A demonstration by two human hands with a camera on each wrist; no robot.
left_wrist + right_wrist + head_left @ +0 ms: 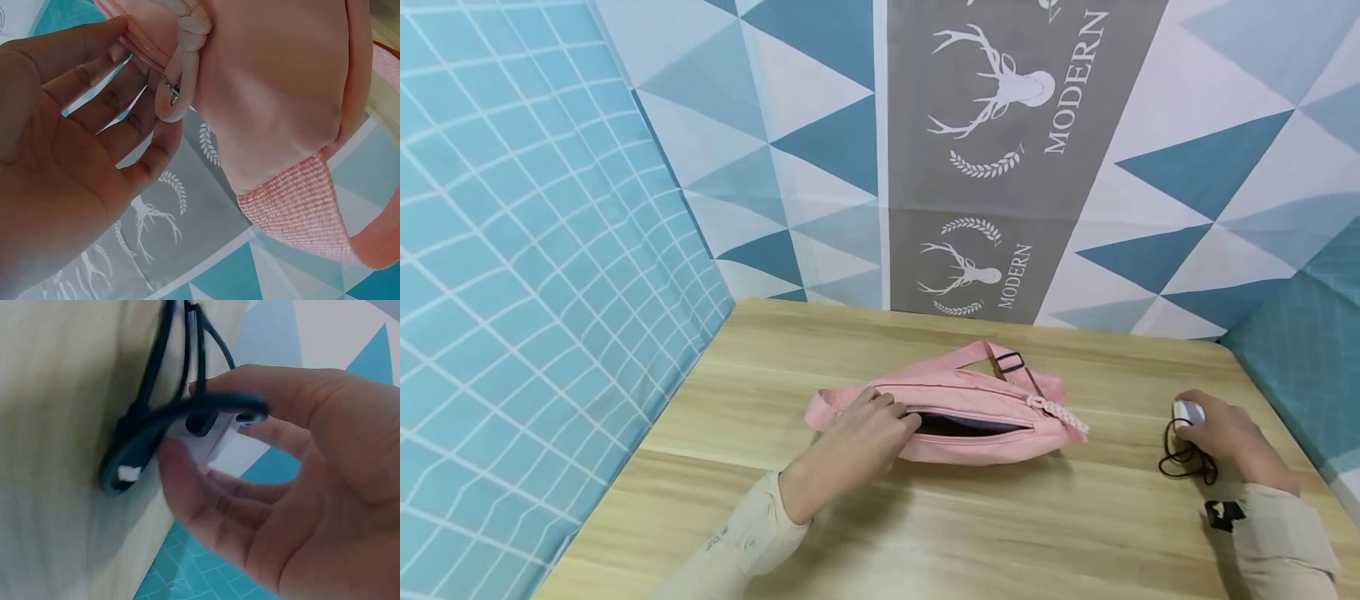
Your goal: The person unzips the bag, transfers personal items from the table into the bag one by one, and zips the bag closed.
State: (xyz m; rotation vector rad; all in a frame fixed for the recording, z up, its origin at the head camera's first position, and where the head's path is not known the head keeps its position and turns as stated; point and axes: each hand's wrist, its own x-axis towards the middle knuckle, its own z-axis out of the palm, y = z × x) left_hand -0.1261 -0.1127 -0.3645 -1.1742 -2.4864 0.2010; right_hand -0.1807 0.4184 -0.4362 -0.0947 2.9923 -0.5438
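Note:
A pink waist bag lies on the table with its front zip pocket gaping and a dark lining showing inside. My left hand pinches the edge of that pocket at its left end; in the left wrist view a knotted pink zip pull hangs beside the fingers. Off to the right, my right hand holds a small white charger block between thumb and fingers. A black cable is looped with it, and the right wrist view shows cable loops in front of the block.
Behind the bag lie its pink strap and a black buckle. A braided pink and white cord hangs at its right end. The wooden table meets patterned cloth walls at the back and sides.

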